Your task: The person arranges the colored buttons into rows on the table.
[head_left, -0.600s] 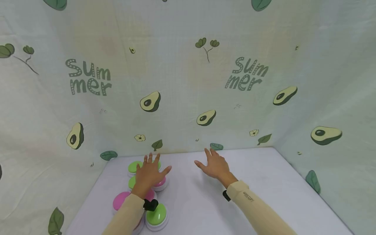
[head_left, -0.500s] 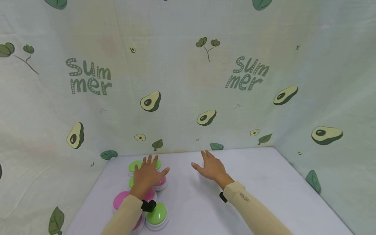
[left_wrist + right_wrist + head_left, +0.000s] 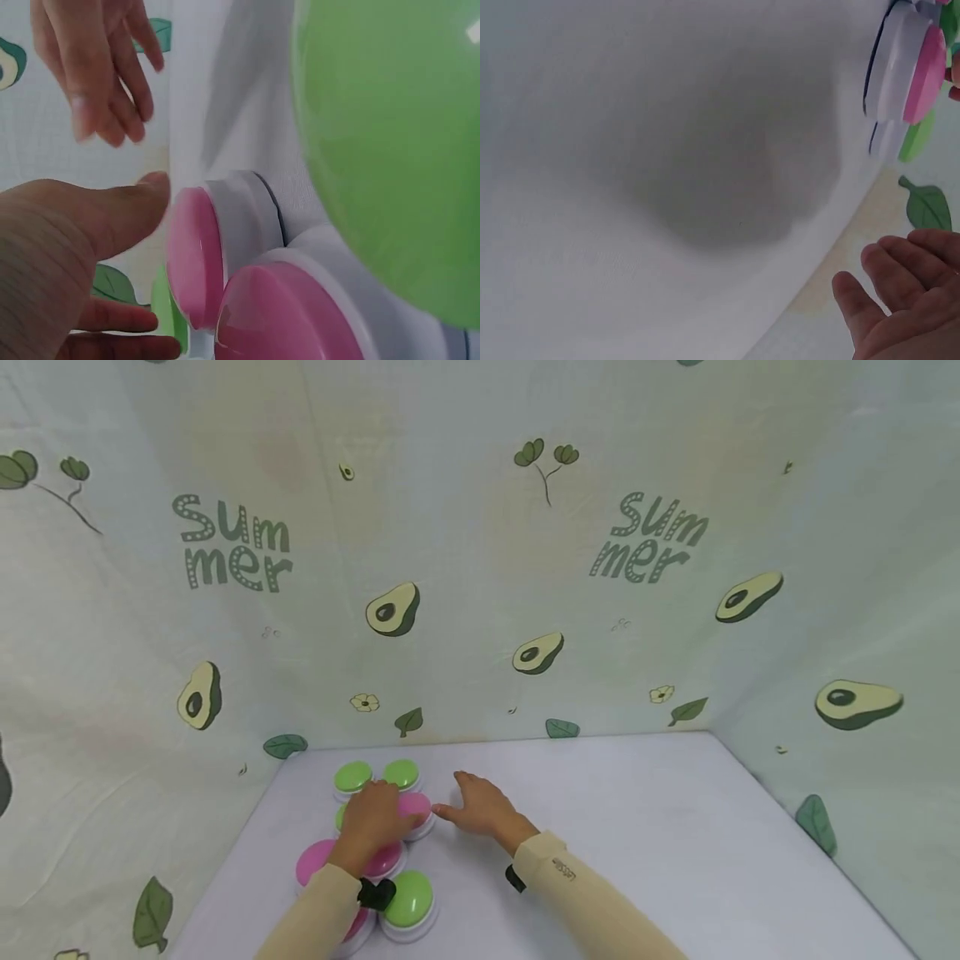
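Several round push buttons with white bases and green or pink domed tops stand in a cluster on the left of the table. Over their middle hovers my left hand (image 3: 372,820), fingers forward and thumb out by a pink button (image 3: 416,807); in the left wrist view its thumb stays apart from that button's top. My right hand (image 3: 482,810) is just right of the same button, above the table, with thumb and fingers spread and nothing held. A green button (image 3: 341,817) and a darker pink button (image 3: 384,860) are partly hidden by the left hand and wrist.
Two green buttons stand at the back, one left (image 3: 353,775), one right (image 3: 402,772). A nearer green button (image 3: 408,900) sits beside the left wristband, and a pink button (image 3: 313,860) left of the forearm. Behind the white table (image 3: 637,827) hangs a printed cloth (image 3: 450,552).
My right hand has moved left and toward me, up to the pink button. The left hand has shifted slightly nearer, its fingers less spread, uncovering the back green buttons. The view has tilted down slightly.
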### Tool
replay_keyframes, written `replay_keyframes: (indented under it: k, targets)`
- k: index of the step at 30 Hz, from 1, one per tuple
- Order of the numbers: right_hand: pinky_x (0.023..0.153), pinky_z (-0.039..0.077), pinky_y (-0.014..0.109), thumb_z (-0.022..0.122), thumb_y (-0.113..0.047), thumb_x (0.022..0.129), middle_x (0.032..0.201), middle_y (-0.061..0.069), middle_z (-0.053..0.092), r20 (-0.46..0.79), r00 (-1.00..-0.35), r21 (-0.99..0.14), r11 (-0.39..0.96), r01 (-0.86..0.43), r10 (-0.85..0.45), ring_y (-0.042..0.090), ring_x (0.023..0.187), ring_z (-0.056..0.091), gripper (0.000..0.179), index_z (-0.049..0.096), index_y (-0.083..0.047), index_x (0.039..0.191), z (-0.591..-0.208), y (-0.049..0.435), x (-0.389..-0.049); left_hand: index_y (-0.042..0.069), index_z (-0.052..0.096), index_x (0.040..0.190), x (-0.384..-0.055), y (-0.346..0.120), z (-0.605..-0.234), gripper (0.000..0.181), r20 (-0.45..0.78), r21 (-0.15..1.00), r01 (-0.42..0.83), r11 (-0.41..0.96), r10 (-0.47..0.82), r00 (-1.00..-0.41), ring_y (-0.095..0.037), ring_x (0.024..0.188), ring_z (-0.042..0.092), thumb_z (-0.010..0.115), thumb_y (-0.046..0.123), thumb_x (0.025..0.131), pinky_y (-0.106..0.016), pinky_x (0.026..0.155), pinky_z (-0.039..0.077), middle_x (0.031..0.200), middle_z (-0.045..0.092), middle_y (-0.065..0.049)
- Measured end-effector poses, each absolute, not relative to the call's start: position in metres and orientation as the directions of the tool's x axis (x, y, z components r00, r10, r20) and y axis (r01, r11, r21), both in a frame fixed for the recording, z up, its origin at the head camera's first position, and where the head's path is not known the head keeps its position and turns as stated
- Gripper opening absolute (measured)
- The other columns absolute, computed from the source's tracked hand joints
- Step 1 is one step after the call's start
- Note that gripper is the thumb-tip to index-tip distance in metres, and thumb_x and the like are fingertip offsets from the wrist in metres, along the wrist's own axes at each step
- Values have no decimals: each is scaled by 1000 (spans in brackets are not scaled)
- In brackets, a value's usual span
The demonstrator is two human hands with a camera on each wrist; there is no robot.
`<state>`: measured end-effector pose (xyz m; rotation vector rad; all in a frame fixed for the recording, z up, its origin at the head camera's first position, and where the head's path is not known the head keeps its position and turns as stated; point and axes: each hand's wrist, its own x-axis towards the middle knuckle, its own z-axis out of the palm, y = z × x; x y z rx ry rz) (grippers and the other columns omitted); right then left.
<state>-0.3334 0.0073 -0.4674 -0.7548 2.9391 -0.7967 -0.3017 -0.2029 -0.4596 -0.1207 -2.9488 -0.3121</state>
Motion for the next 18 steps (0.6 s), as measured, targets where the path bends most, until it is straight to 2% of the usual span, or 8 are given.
replay_keyframes:
  k: [2,4,8,10,15,18]
  targets:
    - [117,46,49,71,-47,98,149,23,58,108,-881,-476,754,-453,-461,38,138,55,77,51,7,149,-469,-1,-334,-2,71,97,-302,-202,-460,57,170,245,97,965,56,-984,-28,79,61,90,49,78,-48,72,62,90,67,-15]
    - [116,47,47,75,-44,96,146,22,60,100,-878,-474,754,-456,-468,37,137,56,75,53,7,148,-471,-8,-334,-1,71,95,-302,-202,-459,57,159,275,94,957,51,-986,-24,73,57,93,47,75,-45,67,61,86,66,-13]
    - [115,49,45,80,-36,93,141,21,64,78,-876,-474,756,-452,-475,36,133,60,71,56,6,145,-476,-19,-336,-1,71,97,-304,-202,-460,61,158,268,94,959,53,-986,-24,73,58,96,48,71,-44,69,62,86,67,-14]
    - [111,52,43,82,-34,92,133,20,69,86,-871,-457,758,-465,-483,35,127,64,67,59,5,141,-480,-23,-337,-2,72,97,-305,-202,-461,61,163,258,100,961,59,-985,-25,74,59,97,46,69,-44,71,62,86,67,-15]
    - [92,60,34,86,-30,88,103,12,76,141,-845,-407,748,-524,-516,28,100,72,47,68,0,120,-490,-33,-339,-1,72,95,-304,-204,-464,59,163,224,105,969,69,-984,-31,79,63,99,43,66,-49,72,62,87,67,-18]
    - [90,60,32,87,-30,87,100,10,75,157,-841,-418,736,-532,-519,25,96,72,43,69,-2,114,-494,-36,-337,1,72,92,-303,-203,-464,55,158,193,113,975,83,-984,-33,83,63,99,41,66,-54,79,61,87,68,-18]
